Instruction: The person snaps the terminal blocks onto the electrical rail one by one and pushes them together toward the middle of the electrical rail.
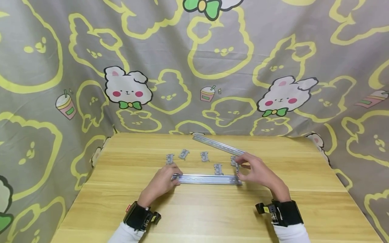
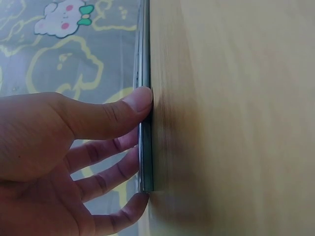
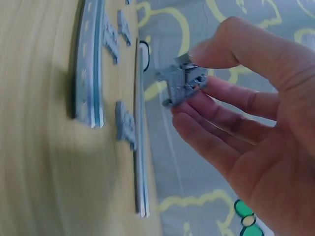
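Observation:
A slotted metal DIN rail (image 1: 206, 180) lies across the table in front of me. My left hand (image 1: 162, 179) grips its left end, thumb along the near edge and fingers behind the far edge, as the left wrist view shows. Between the thumb and fingers of my right hand (image 1: 258, 170) is a small grey terminal block (image 3: 183, 82). That hand is raised at the rail's right end, and the held block is apart from the rail (image 3: 91, 73) in the right wrist view. Another grey terminal block (image 1: 233, 161) lies on the table just behind the right fingers.
Beyond the near rail, several loose terminal blocks (image 1: 205, 156) lie scattered on the wooden table (image 1: 200, 212). A second DIN rail (image 1: 217, 144) lies slanted at the back, its right end near my right hand. A patterned curtain (image 1: 170, 111) surrounds the table's back and sides.

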### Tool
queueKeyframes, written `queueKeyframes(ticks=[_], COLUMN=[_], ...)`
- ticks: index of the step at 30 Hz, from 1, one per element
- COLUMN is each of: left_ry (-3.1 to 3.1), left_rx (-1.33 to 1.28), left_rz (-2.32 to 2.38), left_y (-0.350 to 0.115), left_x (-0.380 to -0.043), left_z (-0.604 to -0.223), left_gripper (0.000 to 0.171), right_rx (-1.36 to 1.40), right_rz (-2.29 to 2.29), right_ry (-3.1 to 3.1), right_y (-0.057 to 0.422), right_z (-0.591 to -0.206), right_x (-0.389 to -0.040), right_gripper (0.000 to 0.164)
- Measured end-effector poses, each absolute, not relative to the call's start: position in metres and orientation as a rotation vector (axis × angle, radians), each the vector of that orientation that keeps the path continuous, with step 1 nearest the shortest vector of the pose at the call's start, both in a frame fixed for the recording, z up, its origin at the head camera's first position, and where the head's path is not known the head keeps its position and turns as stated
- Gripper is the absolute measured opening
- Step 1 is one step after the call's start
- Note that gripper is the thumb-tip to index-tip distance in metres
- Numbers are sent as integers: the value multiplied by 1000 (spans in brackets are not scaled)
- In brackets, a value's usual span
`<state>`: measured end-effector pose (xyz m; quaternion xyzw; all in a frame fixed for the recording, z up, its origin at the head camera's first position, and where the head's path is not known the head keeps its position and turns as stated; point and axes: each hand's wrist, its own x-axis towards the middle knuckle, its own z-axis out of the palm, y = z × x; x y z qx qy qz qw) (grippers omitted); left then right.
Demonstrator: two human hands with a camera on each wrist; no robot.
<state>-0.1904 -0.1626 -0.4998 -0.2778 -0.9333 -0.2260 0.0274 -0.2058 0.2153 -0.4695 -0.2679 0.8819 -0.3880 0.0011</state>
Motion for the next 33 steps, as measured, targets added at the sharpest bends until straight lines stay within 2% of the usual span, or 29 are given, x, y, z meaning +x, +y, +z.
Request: queueKeyframes(ticks=[10, 33], left_ry=[-2906, -2889], left_rx=[-843, -827], left_rz=[-710, -738], left_y=[-163, -161], left_x=[-188, -190], left_z=[-500, -499], left_gripper=[29, 28], right_rx=[-711, -671], right_rz=[-1225, -1187], right_ry=[2571, 2531], right_y=[233, 239], right_z=[-481, -481], right_x=[-199, -198], right_gripper=[41, 41])
